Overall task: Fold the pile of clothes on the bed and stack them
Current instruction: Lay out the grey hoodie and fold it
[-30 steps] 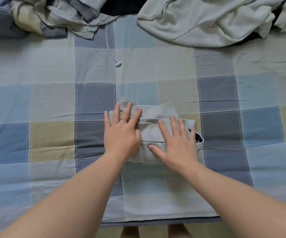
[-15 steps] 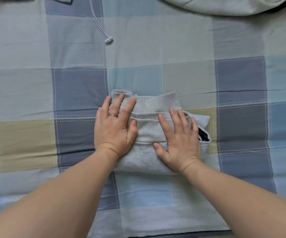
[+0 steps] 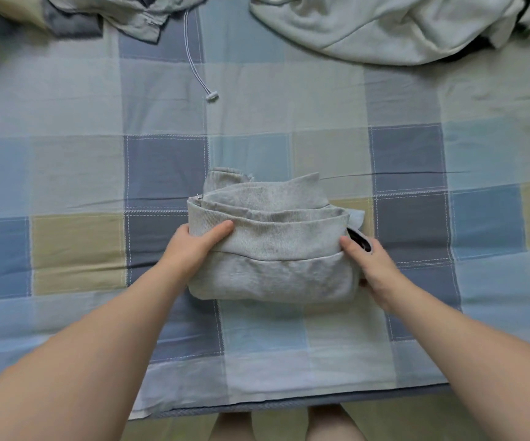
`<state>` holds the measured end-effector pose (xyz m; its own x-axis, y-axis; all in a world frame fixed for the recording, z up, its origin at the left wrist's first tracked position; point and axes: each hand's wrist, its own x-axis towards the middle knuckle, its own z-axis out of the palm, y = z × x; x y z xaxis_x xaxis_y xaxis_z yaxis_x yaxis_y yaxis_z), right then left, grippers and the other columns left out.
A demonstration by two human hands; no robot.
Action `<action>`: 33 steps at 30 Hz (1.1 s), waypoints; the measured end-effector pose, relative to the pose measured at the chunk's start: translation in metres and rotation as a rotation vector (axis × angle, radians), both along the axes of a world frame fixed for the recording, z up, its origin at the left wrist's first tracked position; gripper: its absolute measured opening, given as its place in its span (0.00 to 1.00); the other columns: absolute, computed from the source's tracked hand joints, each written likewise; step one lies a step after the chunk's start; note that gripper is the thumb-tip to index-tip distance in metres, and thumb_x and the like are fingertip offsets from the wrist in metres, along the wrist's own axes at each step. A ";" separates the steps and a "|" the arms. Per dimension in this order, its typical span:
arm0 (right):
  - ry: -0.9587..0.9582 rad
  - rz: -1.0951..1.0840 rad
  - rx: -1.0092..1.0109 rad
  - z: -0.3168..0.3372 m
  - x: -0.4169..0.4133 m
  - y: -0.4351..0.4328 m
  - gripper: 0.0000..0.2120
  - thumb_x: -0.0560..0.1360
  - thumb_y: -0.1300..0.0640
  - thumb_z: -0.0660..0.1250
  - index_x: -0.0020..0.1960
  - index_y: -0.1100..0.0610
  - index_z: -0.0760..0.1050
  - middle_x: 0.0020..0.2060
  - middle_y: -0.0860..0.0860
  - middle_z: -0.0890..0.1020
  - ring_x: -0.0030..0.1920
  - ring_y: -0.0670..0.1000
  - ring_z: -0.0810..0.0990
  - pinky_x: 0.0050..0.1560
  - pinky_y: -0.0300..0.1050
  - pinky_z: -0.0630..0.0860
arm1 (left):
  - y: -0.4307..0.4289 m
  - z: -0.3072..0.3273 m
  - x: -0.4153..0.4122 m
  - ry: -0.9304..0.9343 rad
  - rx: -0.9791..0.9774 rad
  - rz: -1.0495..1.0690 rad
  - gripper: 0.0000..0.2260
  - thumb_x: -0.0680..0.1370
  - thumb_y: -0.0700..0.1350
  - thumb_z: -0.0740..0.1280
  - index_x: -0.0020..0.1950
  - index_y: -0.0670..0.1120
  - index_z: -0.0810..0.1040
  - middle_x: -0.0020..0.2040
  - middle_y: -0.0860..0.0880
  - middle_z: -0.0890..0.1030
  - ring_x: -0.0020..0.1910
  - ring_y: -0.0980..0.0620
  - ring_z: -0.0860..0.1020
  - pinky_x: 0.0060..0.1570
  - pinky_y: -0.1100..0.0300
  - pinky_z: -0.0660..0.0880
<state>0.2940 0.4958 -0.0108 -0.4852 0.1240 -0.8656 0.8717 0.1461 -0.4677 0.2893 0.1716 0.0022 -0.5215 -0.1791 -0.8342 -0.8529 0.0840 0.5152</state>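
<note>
Grey folded garment (image 3: 273,249); blue-beige checked bedsheet (image 3: 79,173).

the left forearm (image 3: 98,361) stretches from the lower left corner of the frame and the right forearm (image 3: 467,345) from the lower right, both bare and converging on the centre. the left hand (image 3: 193,246) clasps the left end of the folded grey garment (image 3: 273,272), thumb laid across its top, fingers hidden. the right hand (image 3: 373,268) clasps the right end, thumb on top, fingers curled beneath. bare legs (image 3: 333,424) show at the bottom edge.
</note>
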 end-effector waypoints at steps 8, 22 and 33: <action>-0.116 0.072 -0.269 0.053 -0.037 -0.017 0.48 0.49 0.33 0.83 0.64 0.55 0.80 0.57 0.54 0.85 0.56 0.53 0.85 0.56 0.50 0.78 | -0.019 0.022 0.015 -0.159 0.224 0.224 0.32 0.62 0.66 0.79 0.58 0.47 0.83 0.49 0.49 0.87 0.49 0.46 0.86 0.58 0.49 0.79; 0.023 0.457 -0.358 0.105 -0.050 -0.340 0.26 0.69 0.49 0.74 0.63 0.59 0.79 0.54 0.57 0.85 0.49 0.54 0.85 0.44 0.48 0.84 | -0.189 0.067 0.210 -0.030 0.288 1.144 0.40 0.57 0.68 0.80 0.61 0.47 0.82 0.53 0.42 0.86 0.51 0.40 0.85 0.60 0.40 0.78; 0.137 0.815 -0.300 0.035 0.011 -0.629 0.32 0.70 0.46 0.77 0.69 0.54 0.72 0.61 0.52 0.81 0.57 0.55 0.81 0.52 0.51 0.80 | -0.324 0.008 0.293 0.070 0.274 1.581 0.49 0.52 0.79 0.75 0.65 0.53 0.79 0.60 0.47 0.84 0.57 0.43 0.83 0.62 0.42 0.76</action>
<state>0.3052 -0.1334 0.0246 -0.4254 -0.5299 -0.7337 0.4831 0.5526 -0.6792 0.5825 -0.1528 0.0097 -0.0037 -0.4055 -0.9141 0.0345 -0.9136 0.4051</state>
